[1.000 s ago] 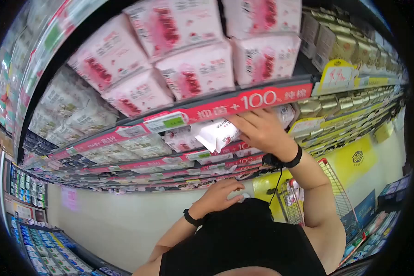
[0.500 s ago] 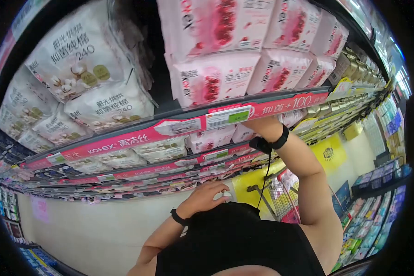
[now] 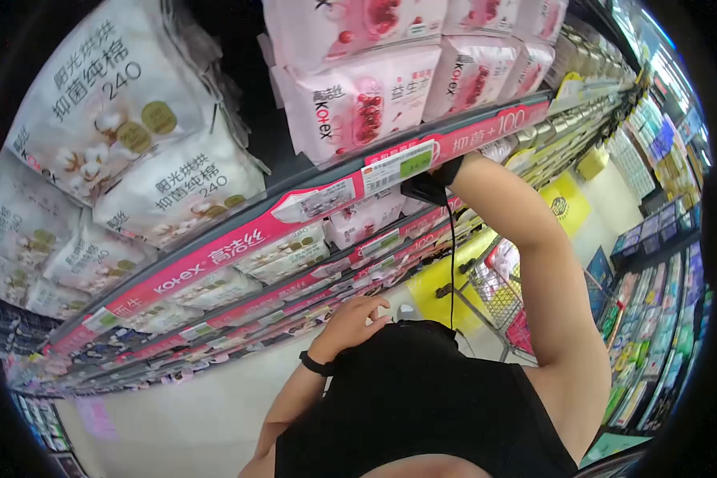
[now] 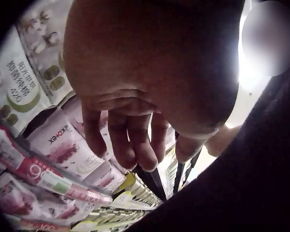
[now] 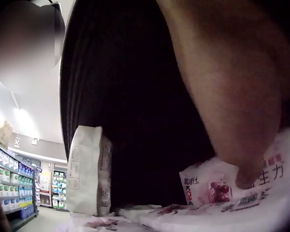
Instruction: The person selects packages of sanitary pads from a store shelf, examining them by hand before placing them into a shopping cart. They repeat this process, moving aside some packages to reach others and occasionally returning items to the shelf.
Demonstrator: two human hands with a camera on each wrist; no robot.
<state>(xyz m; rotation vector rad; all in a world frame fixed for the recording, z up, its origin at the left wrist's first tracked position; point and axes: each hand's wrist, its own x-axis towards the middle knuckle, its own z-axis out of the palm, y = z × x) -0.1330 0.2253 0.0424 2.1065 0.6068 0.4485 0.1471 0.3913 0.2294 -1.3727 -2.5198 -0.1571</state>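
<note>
In the head view my left hand (image 3: 350, 325) hangs before the black top with loosely curved, empty fingers; the left wrist view shows this hand (image 4: 135, 101) with fingers pointing down. My right arm reaches under the price rail (image 3: 398, 166) to the lower shelf, and the rail hides that hand. In the right wrist view my right hand (image 5: 237, 111) comes down from the upper right, one digit touching a pink-and-white package (image 5: 217, 188). Its other fingers are out of sight, so the grip is unclear. A pale package (image 5: 84, 169) stands upright at left.
Pink packages (image 3: 362, 103) and white cotton-print packages (image 3: 175, 187) fill the shelf above the rail. A shopping cart (image 3: 494, 299) stands at the right beside a yellow floor patch (image 3: 566, 207). More shelving (image 3: 665, 319) lines the far right.
My right hand has moved from in front of the lower shelf, holding a pink-and-white package, to under the rail and out of the head view. The head view has shifted closer to the white packages.
</note>
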